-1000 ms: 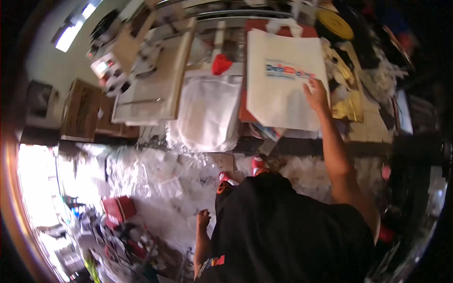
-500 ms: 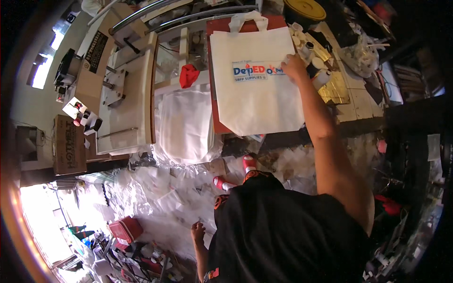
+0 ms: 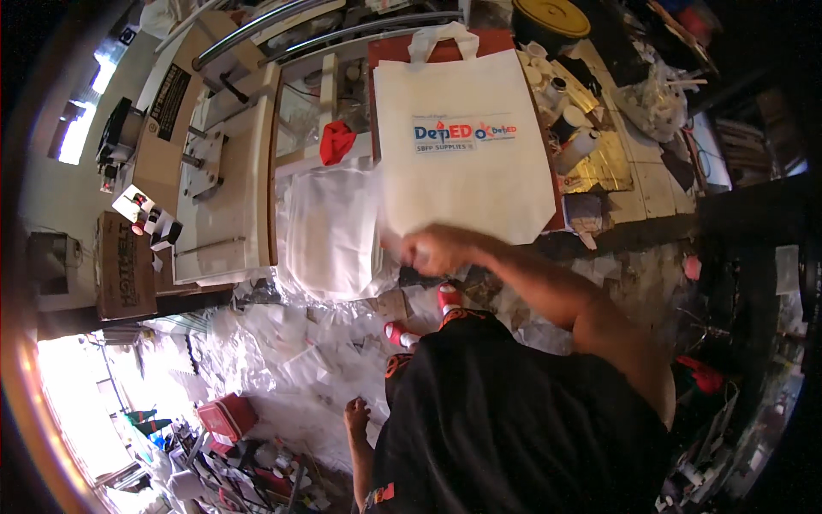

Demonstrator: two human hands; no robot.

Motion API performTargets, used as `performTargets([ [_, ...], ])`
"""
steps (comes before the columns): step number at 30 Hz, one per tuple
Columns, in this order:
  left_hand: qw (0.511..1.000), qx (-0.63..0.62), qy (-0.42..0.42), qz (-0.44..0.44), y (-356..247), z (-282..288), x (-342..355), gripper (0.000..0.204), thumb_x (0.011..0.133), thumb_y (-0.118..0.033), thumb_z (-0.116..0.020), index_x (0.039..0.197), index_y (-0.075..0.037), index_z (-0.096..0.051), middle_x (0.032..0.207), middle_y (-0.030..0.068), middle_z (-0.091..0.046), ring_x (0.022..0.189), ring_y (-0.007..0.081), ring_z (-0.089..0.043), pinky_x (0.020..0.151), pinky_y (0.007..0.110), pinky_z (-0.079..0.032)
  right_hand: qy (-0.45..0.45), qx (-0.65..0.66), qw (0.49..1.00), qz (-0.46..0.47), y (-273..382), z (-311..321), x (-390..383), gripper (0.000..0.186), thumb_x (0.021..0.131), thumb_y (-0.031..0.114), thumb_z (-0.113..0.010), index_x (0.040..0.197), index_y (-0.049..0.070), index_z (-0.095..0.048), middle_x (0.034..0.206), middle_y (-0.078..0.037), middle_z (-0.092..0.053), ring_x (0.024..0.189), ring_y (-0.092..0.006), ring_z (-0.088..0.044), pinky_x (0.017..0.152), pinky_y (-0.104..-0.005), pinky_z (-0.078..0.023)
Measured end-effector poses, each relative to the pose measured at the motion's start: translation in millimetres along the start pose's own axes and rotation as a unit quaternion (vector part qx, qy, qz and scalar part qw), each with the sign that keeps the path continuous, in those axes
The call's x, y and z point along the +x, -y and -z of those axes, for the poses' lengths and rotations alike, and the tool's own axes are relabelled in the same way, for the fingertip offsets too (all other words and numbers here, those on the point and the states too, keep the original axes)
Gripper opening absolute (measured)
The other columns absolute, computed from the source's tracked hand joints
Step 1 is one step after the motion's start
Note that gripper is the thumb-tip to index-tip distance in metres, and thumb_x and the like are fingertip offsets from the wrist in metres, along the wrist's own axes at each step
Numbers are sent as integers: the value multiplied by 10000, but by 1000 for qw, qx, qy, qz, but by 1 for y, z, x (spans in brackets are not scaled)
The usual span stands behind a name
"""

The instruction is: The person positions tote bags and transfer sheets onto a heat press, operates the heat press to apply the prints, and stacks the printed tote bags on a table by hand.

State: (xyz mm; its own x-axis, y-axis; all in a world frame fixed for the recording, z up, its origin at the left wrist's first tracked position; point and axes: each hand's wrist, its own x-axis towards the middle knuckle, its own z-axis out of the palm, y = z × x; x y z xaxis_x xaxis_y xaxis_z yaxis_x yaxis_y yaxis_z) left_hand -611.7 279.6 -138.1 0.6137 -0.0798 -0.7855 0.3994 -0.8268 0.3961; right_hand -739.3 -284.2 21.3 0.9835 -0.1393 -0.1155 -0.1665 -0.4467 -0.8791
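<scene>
One white bag (image 3: 471,188), handle (image 3: 443,32) and long axis pointing away, right hand (image 3: 435,249), left hand (image 3: 356,415), grips unclear

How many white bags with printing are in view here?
1: the printed bag lies on the red board, near the right hand. Any beneath it or within the white stack to its left would be hidden.

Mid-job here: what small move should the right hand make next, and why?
Probably pinch the printed white bag by its near left corner: the right hand is at that corner, while the left hand hangs away from the bag. Motion blur hides whether the fingers already grip it.
</scene>
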Motion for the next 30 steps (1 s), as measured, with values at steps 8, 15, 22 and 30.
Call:
performTargets([
  [8, 998, -15, -23, -50, -8, -21, 5, 325, 954, -242, -543, 1139, 9, -634, 944, 98, -687, 726, 212, -682, 611, 324, -544, -101, 18, 995, -16, 19, 28, 17, 172, 876, 65, -589, 1034, 45, -655, 1003, -108, -692, 944, -222, -660, 859, -336, -508],
  [15, 994, -56, -81, -46, 67, -51, -19, 362, 905, -280, -597, 1056, 42, -663, 872, 146, -717, 818, 214, -699, 713, 347, -559, 41, -423, 896, 126, -5, 51, 127, 555, 723, 10, -544, 1276, 29, -585, 1386, -149, -523, 1353, -330, -410, 1129, -436, -324],
  [22, 989, -46, -124, 67, 108, -83, -86, 408, 821, -345, -557, 1018, -17, -698, 1025, 236, -686, 920, 391, -674, 808, 459, -519, 200, -550, 798, 142, -40, 68, 110, 608, 814, 42, -573, 1406, 8, -438, 1527, -254, -303, 1403, -419, -307, 1142, -497, -281],
  [30, 925, -253, -185, 213, 165, -210, -152, 352, 781, -274, -584, 1033, -81, -736, 1033, 185, -708, 966, 353, -675, 858, 427, -528, 282, -566, 737, 237, 9, 65, 134, 551, 841, 425, -662, 1283, 110, -567, 1183, -254, -614, 1098, -469, -554, 969, -496, -440],
])
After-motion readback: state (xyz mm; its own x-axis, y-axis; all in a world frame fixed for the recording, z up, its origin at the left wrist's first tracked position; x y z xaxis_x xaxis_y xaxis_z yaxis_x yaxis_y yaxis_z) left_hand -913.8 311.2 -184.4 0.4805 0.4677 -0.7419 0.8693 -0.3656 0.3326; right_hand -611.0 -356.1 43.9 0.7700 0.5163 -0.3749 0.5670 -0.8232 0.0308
